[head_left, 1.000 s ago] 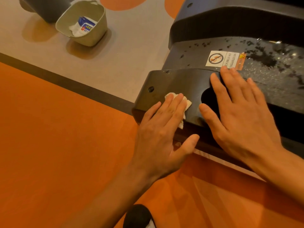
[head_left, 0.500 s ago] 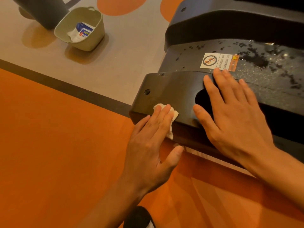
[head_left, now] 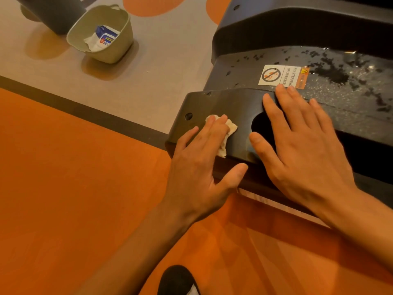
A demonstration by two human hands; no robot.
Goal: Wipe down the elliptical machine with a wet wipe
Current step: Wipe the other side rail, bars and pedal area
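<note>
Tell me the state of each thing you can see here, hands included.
left hand, fingers flat, pressing the wet wipe onto the elliptical machine
wet wipe, crumpled, under the left fingers
right hand, flat and spread on the machine, holding nothing
elliptical machine, upper surface speckled with wet patches
basket, upright on the floor
wipe pack, lying inside the basket

Black speckled machine cover (head_left: pixel 223 105), white wipe (head_left: pixel 226 133), olive-green basket (head_left: pixel 119 47), orange floor (head_left: pixel 74 177) with grey band.
</note>
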